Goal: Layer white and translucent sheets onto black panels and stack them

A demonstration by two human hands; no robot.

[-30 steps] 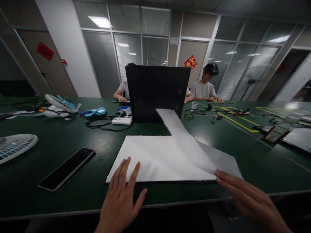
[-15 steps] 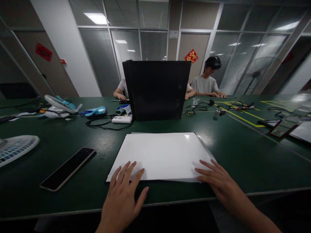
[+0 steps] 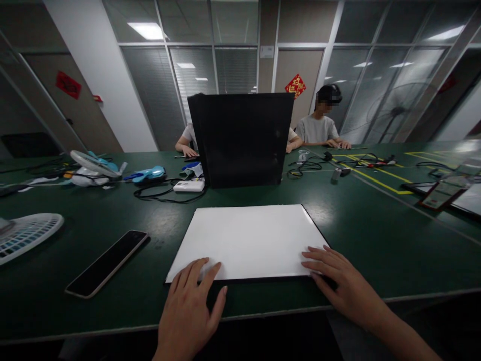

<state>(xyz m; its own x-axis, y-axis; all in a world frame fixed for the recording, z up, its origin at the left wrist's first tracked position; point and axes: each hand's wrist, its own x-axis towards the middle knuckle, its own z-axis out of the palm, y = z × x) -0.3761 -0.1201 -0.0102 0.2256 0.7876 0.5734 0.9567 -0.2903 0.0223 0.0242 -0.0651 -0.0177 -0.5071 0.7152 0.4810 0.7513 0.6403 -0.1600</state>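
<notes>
My left hand lies palm down with its fingertips at the near left corner of the white panel, fingers slightly parted and thumb held apart, while my right hand rests, fingers loosely spread, on its near right corner, neither pinching anything. The dark-edged panel lies flat on the green table before me, between the upright black box and the table's near edge, with the phone to its left.

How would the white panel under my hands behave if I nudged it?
The white panel lies flat, so it probably won't tip or roll. Its straight outline hints that it's fairly stiff. The green table looks glossy, so the panel may slide.
</notes>
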